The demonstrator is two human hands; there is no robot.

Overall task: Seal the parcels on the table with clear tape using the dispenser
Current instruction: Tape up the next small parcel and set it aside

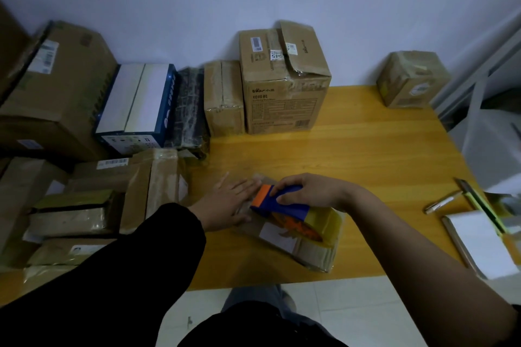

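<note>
On the yellow wooden worktop (pixel 366 149), the left hand (pixel 228 203) lies flat, fingers straight, on the left end of the small brown cardboard parcel (pixel 313 255), while above that parcel's top the right hand (pixel 307 191) grips the blue-and-orange plastic tape dispenser (pixel 284 205) loaded with clear tape.

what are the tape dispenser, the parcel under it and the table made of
The tape dispenser looks like hard plastic: smooth blue body, orange tip. The parcel looks like brown cardboard, matte, creased at the edges. The table is wood or wood-look laminate: yellow, grain lines, light sheen.
</note>
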